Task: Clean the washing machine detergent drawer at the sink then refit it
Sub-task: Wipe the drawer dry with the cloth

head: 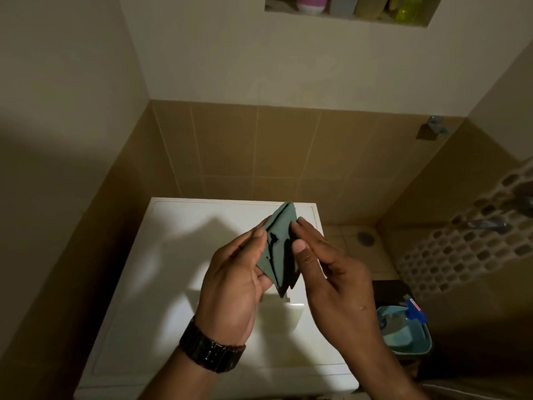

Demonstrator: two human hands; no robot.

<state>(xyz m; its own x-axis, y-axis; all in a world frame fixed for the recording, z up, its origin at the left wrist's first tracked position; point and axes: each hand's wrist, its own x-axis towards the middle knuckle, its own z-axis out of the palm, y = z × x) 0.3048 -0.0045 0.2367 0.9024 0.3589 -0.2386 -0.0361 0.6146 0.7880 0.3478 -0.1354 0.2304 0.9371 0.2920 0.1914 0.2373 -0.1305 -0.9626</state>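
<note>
Nearest us, our left hand [235, 272], a dark watch [213, 355] at its wrist, grips the lower left side of a folded green cloth [278, 249], fingers curled under it. Our right hand [323, 255] pinches the cloth's right edge, thumb pressed to the front. We hold it above the white washing machine [138, 284], whose top serves as a counter. A pale shape [291, 313] lies under our hands; we cannot tell whether it is the drawer. A blue tub [403, 330] sits on the floor to the right. We judge we are folding the cloth for wiping; next we need a firm pad.
</note>
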